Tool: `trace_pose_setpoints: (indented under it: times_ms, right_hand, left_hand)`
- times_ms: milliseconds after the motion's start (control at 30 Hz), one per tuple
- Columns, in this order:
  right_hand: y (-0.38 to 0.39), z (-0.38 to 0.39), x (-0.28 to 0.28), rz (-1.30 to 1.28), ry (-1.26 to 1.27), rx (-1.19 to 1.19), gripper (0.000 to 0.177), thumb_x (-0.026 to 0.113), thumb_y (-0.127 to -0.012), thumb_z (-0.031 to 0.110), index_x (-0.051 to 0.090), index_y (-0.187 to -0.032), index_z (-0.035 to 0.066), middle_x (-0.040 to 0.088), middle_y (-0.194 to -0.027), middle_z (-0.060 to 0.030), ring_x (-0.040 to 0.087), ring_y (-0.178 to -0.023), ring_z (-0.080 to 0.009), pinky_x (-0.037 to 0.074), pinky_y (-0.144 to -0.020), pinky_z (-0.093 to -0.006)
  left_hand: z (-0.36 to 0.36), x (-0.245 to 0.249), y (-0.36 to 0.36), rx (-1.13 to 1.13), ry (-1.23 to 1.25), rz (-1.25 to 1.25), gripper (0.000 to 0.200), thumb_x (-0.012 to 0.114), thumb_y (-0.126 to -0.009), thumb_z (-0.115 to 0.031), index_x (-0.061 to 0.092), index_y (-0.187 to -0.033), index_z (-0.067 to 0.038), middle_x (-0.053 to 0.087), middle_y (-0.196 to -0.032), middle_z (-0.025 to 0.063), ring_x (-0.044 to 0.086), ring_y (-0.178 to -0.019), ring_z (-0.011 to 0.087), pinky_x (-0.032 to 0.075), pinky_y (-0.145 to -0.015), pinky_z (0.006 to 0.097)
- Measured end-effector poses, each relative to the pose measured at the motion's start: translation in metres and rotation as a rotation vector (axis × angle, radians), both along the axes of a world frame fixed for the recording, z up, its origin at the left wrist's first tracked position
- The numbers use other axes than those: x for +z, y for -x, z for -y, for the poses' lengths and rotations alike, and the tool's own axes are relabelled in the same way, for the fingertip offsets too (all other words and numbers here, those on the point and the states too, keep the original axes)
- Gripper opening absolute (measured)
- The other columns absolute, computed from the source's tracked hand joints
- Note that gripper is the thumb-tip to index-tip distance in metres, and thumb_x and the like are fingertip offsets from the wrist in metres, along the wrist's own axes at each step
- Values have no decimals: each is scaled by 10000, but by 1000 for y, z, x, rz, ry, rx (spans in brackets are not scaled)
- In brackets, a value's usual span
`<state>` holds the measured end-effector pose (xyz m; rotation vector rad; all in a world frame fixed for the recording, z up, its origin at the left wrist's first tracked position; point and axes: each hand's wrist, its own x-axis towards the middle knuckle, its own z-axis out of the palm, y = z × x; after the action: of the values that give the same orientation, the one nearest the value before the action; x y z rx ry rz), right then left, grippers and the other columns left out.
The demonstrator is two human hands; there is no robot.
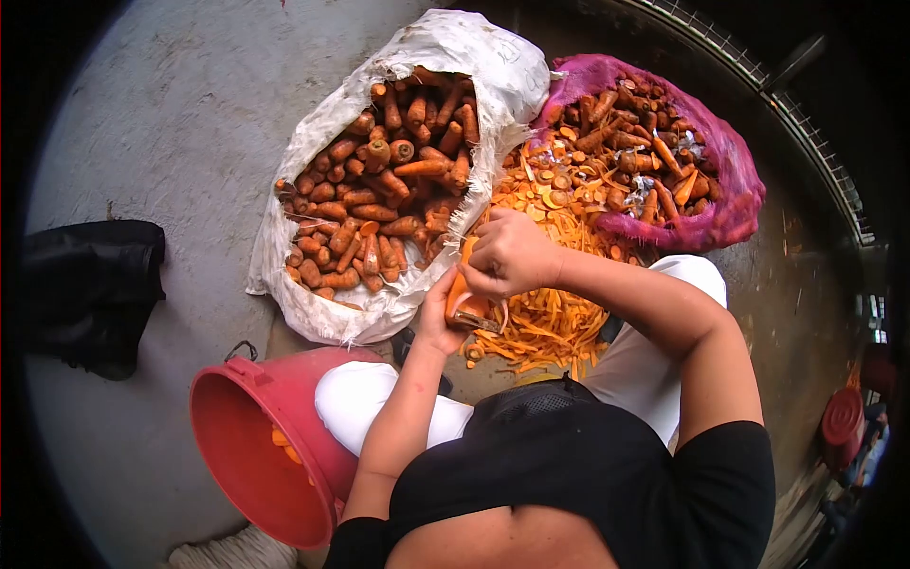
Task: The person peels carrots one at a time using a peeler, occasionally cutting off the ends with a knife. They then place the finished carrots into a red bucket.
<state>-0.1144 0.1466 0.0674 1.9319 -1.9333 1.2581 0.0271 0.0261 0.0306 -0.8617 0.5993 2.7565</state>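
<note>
My left hand (440, 318) is closed around a carrot (455, 296), its orange flesh showing between the fingers. Above and to the right, my right hand (514, 254) is closed in a fist with its thumb turned down. It grips what looks like a peeler (476, 323), whose metal head lies across the carrot's lower part; its handle is hidden in the fingers. Beneath both hands spreads a heap of orange peelings (559, 327). A white sack (327, 137) full of unpeeled carrots (365, 213) lies open just ahead.
A pink mesh sack (739, 194) at the upper right holds carrots and scraps. Left of my knee, a tilted red bucket (318, 379) contains some orange pieces (284, 444). Dark cloth or boots (90, 294) stand at far left. Another red container (842, 427) is at far right.
</note>
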Motion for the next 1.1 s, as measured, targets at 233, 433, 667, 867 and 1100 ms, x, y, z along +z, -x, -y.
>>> trace_pose_setpoints:
  times_ms: [233, 433, 667, 867, 1100]
  right_hand:
    - [44, -10, -21, 17, -135, -318, 345, 564, -801, 232, 563, -463, 166, 476, -417, -4, 456, -427, -167, 400, -562, -310]
    - [121, -40, -54, -86, -783, -856, 450, 459, -877, 390, 682, -601, 113, 599, -523, -53, 599, -488, -192, 496, -605, -381]
    - [57, -6, -12, 182, -503, -504, 377, 513, -880, 372, 738, -640, 186, 591, -481, -19, 525, -386, -180, 463, -476, -309]
    - [1, -1, 11, -24, -71, -127, 342, 609, -762, 213, 514, -444, 130, 511, -463, -17, 486, -461, -213, 347, -513, -336]
    - [-4, -1, 7, -152, -81, -95, 369, 616, -752, 207, 459, -425, 139, 497, -460, -20, 488, -473, -213, 337, -506, -342]
  left_hand:
    - [1, 2, -3, -105, -42, -64, 445, 368, -986, -367, 461, -1270, -37, 601, -914, 153, 636, -693, 272, 546, -524, 377]
    - [-3, 10, -4, -191, -35, -232, 474, 348, -988, -409, 480, -1238, -30, 608, -938, 150, 632, -764, 243, 546, -614, 344]
    - [-1, -4, -1, -46, 23, -70, 424, 365, -988, -361, 502, -1215, -30, 624, -1009, 161, 644, -837, 270, 566, -688, 403]
    - [-4, 8, 3, 17, 59, 72, 367, 419, -973, -347, 542, -1172, -65, 638, -1048, 89, 649, -905, 210, 559, -755, 371]
    - [-9, 4, 1, 27, 99, 57, 391, 412, -974, -368, 538, -1173, -56, 635, -1064, 90, 648, -948, 208, 549, -794, 356]
